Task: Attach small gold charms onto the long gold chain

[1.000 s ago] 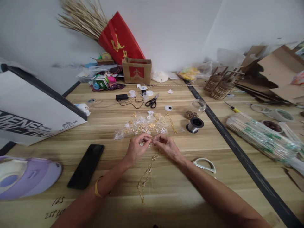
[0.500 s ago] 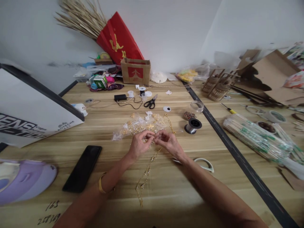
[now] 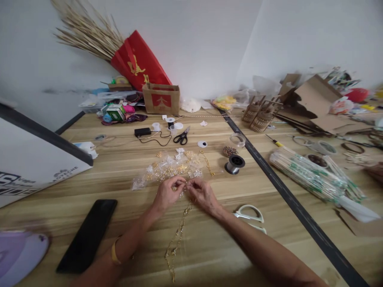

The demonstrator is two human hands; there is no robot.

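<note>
My left hand [image 3: 169, 194] and my right hand [image 3: 204, 196] meet fingertip to fingertip over the table, both closed in a pinch. A gold chain with small clear beads [image 3: 180, 229] runs from under my right fingertips down toward the table's front edge. What sits between my left fingers is too small to make out. Just beyond the hands lies a spread of small plastic bags [image 3: 167, 167] with gold and clear beads and findings. A short gold chain [image 3: 207, 164] lies to their right. White-handled scissors [image 3: 251, 213] rest beside my right forearm, partly behind it.
A wire spool [image 3: 235, 164] and a clear jar of beads [image 3: 230, 150] stand to the right. Black scissors [image 3: 182, 136] lie farther back. At left are a black phone [image 3: 88, 235] and a large white box [image 3: 36, 159]. Wrapped sticks [image 3: 305, 175] lie across the dark strip.
The view has shifted, so the table's things appear farther left and lower. Both hands stay pinched together, and more of the white-handled scissors shows beside my right forearm.
</note>
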